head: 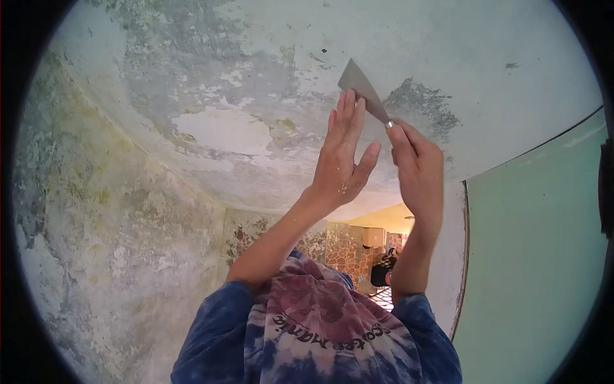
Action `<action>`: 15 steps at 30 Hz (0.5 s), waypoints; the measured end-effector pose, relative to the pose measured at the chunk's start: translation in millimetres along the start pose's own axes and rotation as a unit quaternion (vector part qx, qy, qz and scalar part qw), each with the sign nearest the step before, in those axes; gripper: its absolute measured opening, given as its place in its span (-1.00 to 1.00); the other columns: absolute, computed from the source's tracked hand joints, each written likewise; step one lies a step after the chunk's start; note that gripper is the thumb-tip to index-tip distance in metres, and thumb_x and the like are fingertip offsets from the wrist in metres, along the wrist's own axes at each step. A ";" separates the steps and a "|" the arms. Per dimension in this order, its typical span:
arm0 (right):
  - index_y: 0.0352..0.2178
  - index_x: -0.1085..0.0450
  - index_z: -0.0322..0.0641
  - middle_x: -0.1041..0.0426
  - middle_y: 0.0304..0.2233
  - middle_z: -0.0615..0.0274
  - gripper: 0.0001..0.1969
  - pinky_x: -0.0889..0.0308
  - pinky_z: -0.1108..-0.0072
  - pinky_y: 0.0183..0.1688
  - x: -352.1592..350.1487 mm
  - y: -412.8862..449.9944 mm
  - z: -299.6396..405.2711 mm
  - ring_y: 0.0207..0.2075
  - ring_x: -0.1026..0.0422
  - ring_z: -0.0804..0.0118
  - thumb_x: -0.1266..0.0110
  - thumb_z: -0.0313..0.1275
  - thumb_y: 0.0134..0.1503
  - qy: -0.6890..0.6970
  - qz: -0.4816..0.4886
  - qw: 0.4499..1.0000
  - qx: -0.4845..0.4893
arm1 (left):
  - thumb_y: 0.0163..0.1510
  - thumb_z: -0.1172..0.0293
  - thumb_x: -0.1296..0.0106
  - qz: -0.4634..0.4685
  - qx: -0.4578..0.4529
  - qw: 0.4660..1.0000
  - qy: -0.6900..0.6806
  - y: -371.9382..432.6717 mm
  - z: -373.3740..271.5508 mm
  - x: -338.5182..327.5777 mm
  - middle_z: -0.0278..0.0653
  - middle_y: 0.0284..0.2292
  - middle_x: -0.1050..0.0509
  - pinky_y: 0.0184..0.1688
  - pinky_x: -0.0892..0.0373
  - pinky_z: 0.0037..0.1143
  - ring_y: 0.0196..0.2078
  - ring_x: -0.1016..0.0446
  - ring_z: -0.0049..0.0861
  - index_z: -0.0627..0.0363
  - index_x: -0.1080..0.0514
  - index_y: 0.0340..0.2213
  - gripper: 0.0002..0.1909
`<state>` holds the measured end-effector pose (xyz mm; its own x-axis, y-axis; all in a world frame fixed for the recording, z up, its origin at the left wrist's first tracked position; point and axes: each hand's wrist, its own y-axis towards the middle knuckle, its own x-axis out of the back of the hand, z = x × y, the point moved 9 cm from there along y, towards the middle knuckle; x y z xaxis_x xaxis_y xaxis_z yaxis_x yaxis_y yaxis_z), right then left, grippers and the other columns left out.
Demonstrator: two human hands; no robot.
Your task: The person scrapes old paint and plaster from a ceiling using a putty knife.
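A putty knife [363,90] with a wide, tapering metal blade lies against a pale plaster surface [307,177] with peeling paint. My right hand [419,165] grips it by the handle, close to a metal ferrule; the fist hides most of the handle. On the near edge of the blade rest the fingertips of my left hand [341,153], its thumb spread away and its skin dotted with pale flecks. Right of the blade is a rough dark grey patch [422,108]. A smooth whitish patch [228,129] lies to the left, amid grey, flaking areas.
A stained, mottled wall [129,240] meets the plaster at the left. At the right stands a pale green panel [532,249] with a dark edge. Low in the middle, beyond my arms, are a stone-patterned wall [343,249], a cardboard box [374,237] and dark items.
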<state>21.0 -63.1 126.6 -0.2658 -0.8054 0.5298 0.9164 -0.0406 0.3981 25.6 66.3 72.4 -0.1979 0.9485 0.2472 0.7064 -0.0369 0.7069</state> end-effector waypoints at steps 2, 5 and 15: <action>-0.21 -0.43 -0.44 -0.29 -0.71 0.15 -0.64 -0.18 0.54 -0.52 -3.9 -2.5 -4.6 -0.63 -0.18 0.46 0.05 -0.27 0.22 -0.011 0.030 0.999 -0.011 | 0.21 0.13 0.19 0.007 0.016 1.000 -0.017 -0.4 1.9 -2.9 0.33 0.23 0.14 0.29 0.19 -0.12 0.32 0.20 0.10 0.49 0.05 0.19 -0.28; -0.21 -0.43 -0.42 -0.29 -0.70 0.15 -0.65 -0.18 0.53 -0.51 -3.1 -1.0 -7.8 -0.63 -0.18 0.46 0.06 -0.27 0.22 0.010 0.036 0.999 -0.037 | 0.22 0.12 0.20 -0.007 -0.006 1.000 -0.001 1.6 -4.6 -0.6 0.36 0.22 0.12 0.29 0.19 -0.13 0.31 0.18 0.11 0.50 0.03 0.18 -0.29; -0.23 -0.43 -0.41 -0.32 -0.68 0.07 -0.67 -0.18 0.51 -0.51 -7.9 2.6 15.8 -0.63 -0.20 0.43 0.05 -0.29 0.21 -0.014 0.054 0.997 0.051 | 0.23 0.14 0.22 -0.013 0.012 1.000 -0.009 -0.2 -6.7 5.7 0.39 0.19 0.05 0.29 0.16 -0.15 0.29 0.13 0.14 0.48 -0.04 0.16 -0.34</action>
<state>20.8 -47.5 135.3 -0.1771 -0.7847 0.5940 0.9053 0.1070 0.4112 19.8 69.5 78.1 -0.2046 0.9545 0.2171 0.7173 -0.0047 0.6967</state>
